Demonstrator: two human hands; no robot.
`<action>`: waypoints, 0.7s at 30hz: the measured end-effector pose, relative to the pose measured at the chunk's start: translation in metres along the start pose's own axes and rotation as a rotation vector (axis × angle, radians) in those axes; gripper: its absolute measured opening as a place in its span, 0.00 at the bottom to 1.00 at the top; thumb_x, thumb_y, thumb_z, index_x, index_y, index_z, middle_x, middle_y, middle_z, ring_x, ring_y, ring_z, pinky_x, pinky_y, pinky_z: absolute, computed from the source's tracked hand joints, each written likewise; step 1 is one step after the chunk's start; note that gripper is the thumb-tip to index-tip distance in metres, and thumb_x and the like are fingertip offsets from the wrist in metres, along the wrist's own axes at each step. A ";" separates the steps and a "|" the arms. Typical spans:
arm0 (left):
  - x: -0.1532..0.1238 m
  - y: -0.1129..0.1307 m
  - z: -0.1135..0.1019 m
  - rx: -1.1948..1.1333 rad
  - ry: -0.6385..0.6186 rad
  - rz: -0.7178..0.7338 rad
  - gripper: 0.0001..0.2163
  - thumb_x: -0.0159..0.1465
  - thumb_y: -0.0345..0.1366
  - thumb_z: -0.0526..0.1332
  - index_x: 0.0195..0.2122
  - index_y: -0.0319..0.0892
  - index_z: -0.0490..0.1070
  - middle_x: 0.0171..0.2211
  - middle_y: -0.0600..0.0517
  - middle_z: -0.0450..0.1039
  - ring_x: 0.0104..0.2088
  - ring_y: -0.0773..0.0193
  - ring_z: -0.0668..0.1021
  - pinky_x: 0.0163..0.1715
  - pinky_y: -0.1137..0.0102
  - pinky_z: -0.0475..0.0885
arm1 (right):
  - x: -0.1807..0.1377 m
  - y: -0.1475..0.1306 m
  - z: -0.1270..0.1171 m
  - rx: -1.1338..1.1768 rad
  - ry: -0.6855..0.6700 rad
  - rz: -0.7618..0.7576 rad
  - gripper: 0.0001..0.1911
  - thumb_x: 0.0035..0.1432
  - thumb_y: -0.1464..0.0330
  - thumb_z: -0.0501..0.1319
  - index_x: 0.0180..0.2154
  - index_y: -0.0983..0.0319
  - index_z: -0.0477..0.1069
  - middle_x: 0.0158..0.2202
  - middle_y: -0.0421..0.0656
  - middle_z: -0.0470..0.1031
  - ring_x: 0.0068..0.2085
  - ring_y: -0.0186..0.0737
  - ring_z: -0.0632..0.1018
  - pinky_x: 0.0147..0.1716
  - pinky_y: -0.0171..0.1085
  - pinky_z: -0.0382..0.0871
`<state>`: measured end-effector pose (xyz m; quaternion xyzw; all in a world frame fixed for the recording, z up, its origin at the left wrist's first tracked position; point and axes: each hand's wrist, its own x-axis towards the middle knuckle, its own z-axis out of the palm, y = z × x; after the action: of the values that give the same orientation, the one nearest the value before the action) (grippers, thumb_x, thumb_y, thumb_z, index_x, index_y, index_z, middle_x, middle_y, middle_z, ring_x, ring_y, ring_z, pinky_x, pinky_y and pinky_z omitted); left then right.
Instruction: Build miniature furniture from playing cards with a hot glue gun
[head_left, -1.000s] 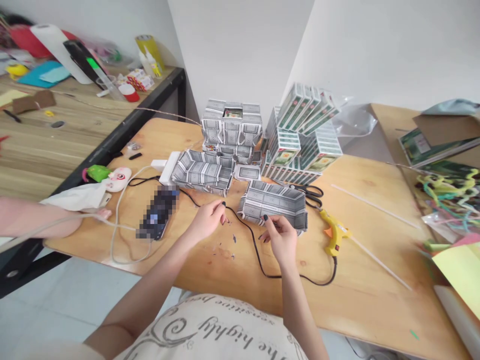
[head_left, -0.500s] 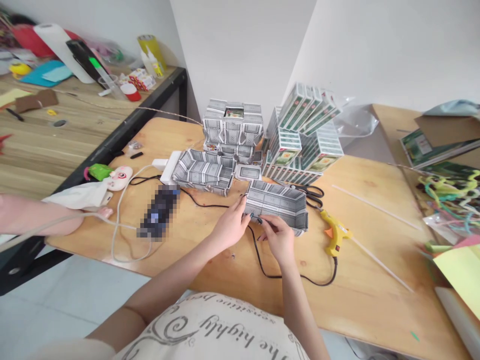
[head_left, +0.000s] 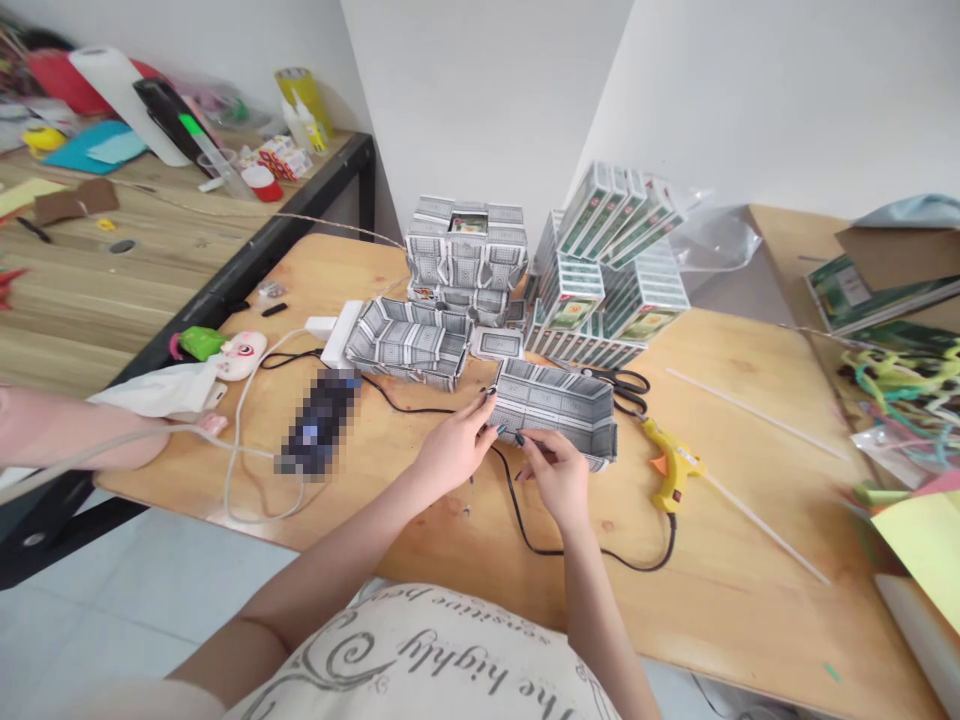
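Observation:
In front of me lies an open box made of grey patterned playing cards (head_left: 555, 400). My left hand (head_left: 459, 440) grips its near left corner, thumb and fingers on either side of the wall. With thumb and fingers pinched, my right hand (head_left: 556, 475) holds the box's near wall a little further right. A yellow glue gun (head_left: 673, 465) rests right of the box, with black scissors (head_left: 626, 388) behind it. Another open card box (head_left: 409, 345) stands to the left, in front of a larger card-built block (head_left: 465, 245).
Stacked card packs (head_left: 585, 300) rise at the back. Left are a pixelated phone (head_left: 319, 425), white cables and another person's arm (head_left: 82, 428). A white stick (head_left: 757, 413) lies on the right; colourful pipe cleaners (head_left: 900, 385) sit beyond. A black cord (head_left: 525, 535) runs along the near side.
My left fingers have shifted slightly along the box's near left corner, and the thumb has come a little away from my right fingertips. The box stays almost where it was.

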<state>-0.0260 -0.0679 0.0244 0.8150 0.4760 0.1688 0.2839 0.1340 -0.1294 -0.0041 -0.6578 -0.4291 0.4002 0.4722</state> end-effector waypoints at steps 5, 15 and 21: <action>0.010 0.004 -0.005 0.038 0.052 0.004 0.17 0.66 0.36 0.49 0.53 0.39 0.68 0.55 0.44 0.67 0.55 0.57 0.70 0.54 0.63 0.66 | 0.000 0.000 0.000 -0.012 0.001 -0.005 0.16 0.52 0.55 0.60 0.35 0.60 0.75 0.35 0.45 0.75 0.18 0.34 0.74 0.19 0.36 0.70; 0.003 0.004 0.005 0.234 0.115 0.061 0.18 0.66 0.34 0.49 0.55 0.38 0.64 0.54 0.43 0.67 0.53 0.54 0.72 0.49 0.61 0.70 | -0.001 0.000 0.000 -0.029 0.009 -0.017 0.17 0.52 0.54 0.59 0.35 0.60 0.74 0.33 0.44 0.75 0.18 0.34 0.73 0.20 0.36 0.71; -0.001 0.004 0.002 0.184 0.136 0.087 0.18 0.66 0.35 0.48 0.55 0.41 0.64 0.54 0.43 0.68 0.53 0.54 0.71 0.50 0.58 0.69 | -0.001 -0.001 0.000 -0.043 0.008 -0.017 0.18 0.52 0.53 0.59 0.35 0.60 0.74 0.33 0.45 0.76 0.18 0.35 0.74 0.19 0.36 0.70</action>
<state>-0.0227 -0.0703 0.0257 0.8441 0.4720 0.1913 0.1676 0.1332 -0.1302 -0.0031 -0.6658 -0.4411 0.3843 0.4631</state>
